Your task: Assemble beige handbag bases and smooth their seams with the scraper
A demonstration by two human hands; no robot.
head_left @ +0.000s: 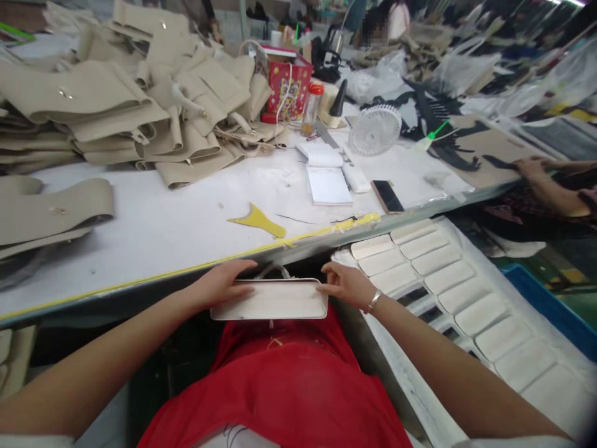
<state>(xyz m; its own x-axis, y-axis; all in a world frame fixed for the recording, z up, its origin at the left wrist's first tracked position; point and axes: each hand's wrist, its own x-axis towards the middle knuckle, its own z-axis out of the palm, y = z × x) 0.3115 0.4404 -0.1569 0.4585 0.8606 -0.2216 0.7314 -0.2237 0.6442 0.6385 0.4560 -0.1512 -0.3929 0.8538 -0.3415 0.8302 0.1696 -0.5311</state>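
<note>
A cream, long rectangular bag piece [270, 300] with rounded corners sits over my lap, just below the table edge. My left hand [228, 285] grips its left end, with the thumb lying along its top face. At the opposite end my right hand [345, 285] pinches the corner between thumb and curled fingers. A pale curved loop [275, 270] shows just behind the piece; whether it is joined to it I cannot tell. The underside of the piece is hidden.
Beige bag pieces [196, 93] lie heaped at the left of the white table [153, 230]. A yellow tool [259, 221], notepad [329, 183], phone [387, 196] and fan [375, 129] rest there too. Right of me, a board [396, 358] bears rows of cream panels [480, 311]. A co-worker's hand [532, 168] is at the far right.
</note>
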